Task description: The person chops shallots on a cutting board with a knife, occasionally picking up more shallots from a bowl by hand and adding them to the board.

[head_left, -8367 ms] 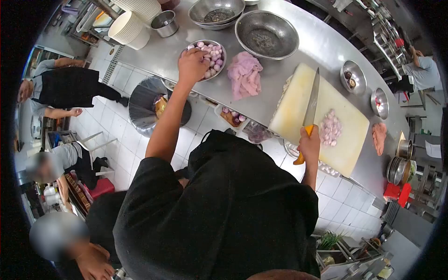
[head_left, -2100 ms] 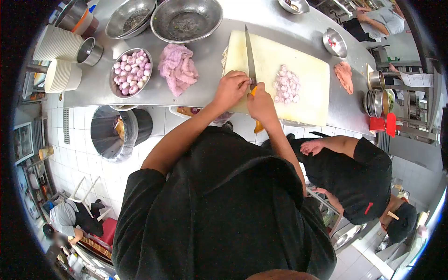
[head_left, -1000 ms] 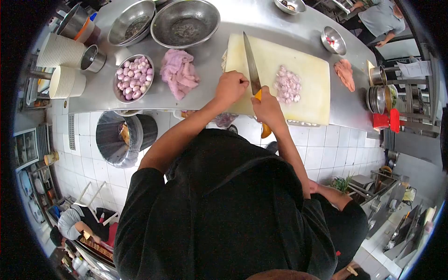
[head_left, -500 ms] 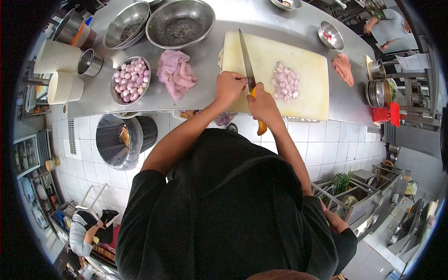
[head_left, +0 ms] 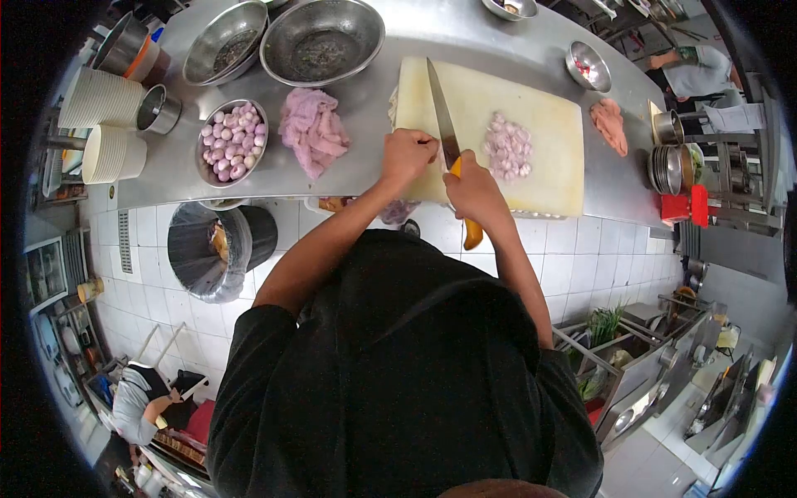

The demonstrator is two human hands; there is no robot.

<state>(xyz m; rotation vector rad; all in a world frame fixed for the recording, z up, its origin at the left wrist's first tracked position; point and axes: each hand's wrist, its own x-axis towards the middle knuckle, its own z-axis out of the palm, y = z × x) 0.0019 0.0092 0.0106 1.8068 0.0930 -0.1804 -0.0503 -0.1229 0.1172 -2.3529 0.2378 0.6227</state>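
Note:
My right hand (head_left: 476,184) is wrapped round the yellow handle of a kitchen knife (head_left: 443,108). Its long blade points away from me over the left part of a pale cutting board (head_left: 544,100). Close to the board's left edge, my left hand (head_left: 408,155) has its fingers pinched together; whatever they hold is too small or hidden to name. A pile of cut shallots (head_left: 508,148) lies on the board to the right of the knife. Peeled whole shallots (head_left: 235,141) fill a steel bowl further left, with a crumpled pink cloth (head_left: 314,133) beside it.
Large steel bowls (head_left: 322,41) stand at the back left, near stacked white containers (head_left: 114,153). A small bowl (head_left: 588,66) and an orange cloth (head_left: 608,126) lie right of the board. A lined bin (head_left: 203,253) is below the counter. Other people are at the frame's edges.
My right hand and the knife have shifted slightly right, away from my left hand, which has hardly moved. Another person's arm at the lower right has left the view.

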